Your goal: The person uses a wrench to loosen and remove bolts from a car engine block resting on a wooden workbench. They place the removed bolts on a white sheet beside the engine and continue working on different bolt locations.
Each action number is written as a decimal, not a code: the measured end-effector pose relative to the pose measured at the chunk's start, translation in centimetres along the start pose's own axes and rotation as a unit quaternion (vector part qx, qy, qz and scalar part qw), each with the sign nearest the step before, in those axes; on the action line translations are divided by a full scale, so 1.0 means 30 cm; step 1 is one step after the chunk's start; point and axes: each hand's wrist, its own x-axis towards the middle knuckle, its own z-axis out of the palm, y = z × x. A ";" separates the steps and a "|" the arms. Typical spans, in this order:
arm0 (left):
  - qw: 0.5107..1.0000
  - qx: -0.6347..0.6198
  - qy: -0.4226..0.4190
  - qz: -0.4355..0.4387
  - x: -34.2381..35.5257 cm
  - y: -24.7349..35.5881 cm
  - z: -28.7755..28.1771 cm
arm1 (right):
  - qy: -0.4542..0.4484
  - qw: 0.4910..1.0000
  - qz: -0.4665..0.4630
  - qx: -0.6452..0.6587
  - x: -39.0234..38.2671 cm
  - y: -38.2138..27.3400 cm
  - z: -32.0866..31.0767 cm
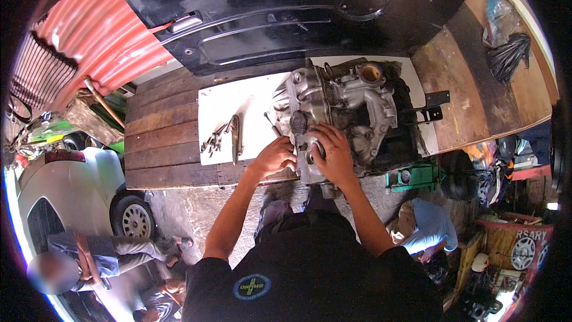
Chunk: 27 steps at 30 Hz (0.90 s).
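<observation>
A grey metal engine (372,113), with ribbed castings and a round opening at its far end, lies on the bench in front of me. My left hand (276,156) is closed at the engine's near left edge; what its fingers hold is hidden. Just beyond it, a slim metal tool with a dark head (271,124) points away, and its near end disappears behind that hand. My right hand (331,152) lies over the engine's near left part, its fingers curled around a rounded section. Left of the engine, several bolts (215,140) and a long metal tool (236,134) rest on a white sheet (214,98).
The bench (158,131) has wooden planks. A black vehicle door panel (286,30) stands behind it. Below the bench at right is a green metal object (411,179). A white car (71,185) is parked at left. Other people (423,223) are nearby, at lower right and lower left.
</observation>
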 end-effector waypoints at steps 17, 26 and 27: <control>0.996 -0.080 0.032 -0.022 0.008 -0.037 0.030 | 0.006 1.000 0.010 -0.007 0.016 0.009 0.011; 0.992 -0.124 0.004 -0.037 0.033 -0.066 0.037 | 0.012 1.000 0.011 -0.008 0.012 0.013 0.020; 0.989 -0.136 -0.007 -0.061 0.024 -0.063 0.045 | 0.013 1.000 0.011 -0.009 0.012 0.017 0.024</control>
